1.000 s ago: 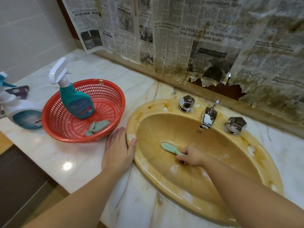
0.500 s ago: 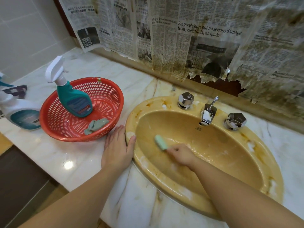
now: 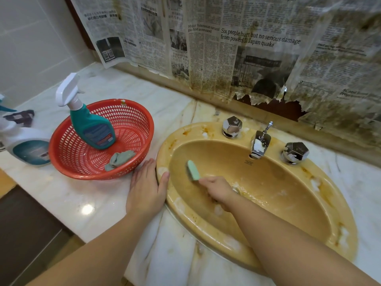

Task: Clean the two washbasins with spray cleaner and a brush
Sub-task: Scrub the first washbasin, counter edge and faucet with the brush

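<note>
Washbasin (image 3: 268, 203) set in the marble counter (image 3: 78, 203), foamy and half scrubbed. Green brush (image 3: 192, 170) gripped in right hand (image 3: 218, 190), now swung up the left wall since a second ago. Left hand (image 3: 145, 188) flat, bracing. Scrubbing progressing.

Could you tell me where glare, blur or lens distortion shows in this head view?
Head view: a bright glare spot sits on the marble counter below the red basket; the newspaper blurs toward the right edge; wide-angle distortion bows the counter's far edge; the brush and washbasin look sharp.
</note>
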`<state>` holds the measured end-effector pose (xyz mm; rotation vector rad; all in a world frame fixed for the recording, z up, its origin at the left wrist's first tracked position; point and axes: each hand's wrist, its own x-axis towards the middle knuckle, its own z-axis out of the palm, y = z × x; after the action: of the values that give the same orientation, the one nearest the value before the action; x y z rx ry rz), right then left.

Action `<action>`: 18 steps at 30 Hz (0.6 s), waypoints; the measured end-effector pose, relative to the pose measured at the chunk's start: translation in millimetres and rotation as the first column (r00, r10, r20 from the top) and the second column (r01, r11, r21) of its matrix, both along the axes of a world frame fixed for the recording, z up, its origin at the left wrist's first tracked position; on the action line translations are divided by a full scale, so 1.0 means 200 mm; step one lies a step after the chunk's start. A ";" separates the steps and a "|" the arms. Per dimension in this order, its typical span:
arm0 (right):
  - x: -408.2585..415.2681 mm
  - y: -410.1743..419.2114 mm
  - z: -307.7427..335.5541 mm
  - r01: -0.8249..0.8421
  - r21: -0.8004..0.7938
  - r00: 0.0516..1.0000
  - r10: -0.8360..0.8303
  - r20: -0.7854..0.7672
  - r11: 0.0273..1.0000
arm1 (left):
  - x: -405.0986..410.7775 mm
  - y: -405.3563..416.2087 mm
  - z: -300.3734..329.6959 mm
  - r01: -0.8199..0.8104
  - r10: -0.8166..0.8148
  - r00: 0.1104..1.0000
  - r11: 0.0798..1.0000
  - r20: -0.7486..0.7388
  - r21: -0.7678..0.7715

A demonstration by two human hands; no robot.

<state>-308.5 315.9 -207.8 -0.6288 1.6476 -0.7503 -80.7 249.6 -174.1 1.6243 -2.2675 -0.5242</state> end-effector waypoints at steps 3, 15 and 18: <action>0.02 -0.01 0.03 -0.101 0.015 0.947 0.091 0.308 0.995 | 0.00 0.00 0.01 -0.003 0.003 1.000 1.000 -0.002 -0.002; -0.01 -0.14 -0.04 -0.015 -0.281 1.000 0.013 -0.009 0.960 | 0.00 -0.01 -0.02 -0.016 0.015 1.000 1.000 -0.017 -0.015; 0.00 -0.12 -0.08 -0.161 -0.308 0.987 0.154 -0.046 0.938 | 0.00 -0.01 -0.03 -0.011 0.011 1.000 1.000 -0.018 -0.021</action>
<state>-307.8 291.3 -223.2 -0.9842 1.4879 -0.8953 -80.2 247.3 -179.4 1.6148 -2.2425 -0.5081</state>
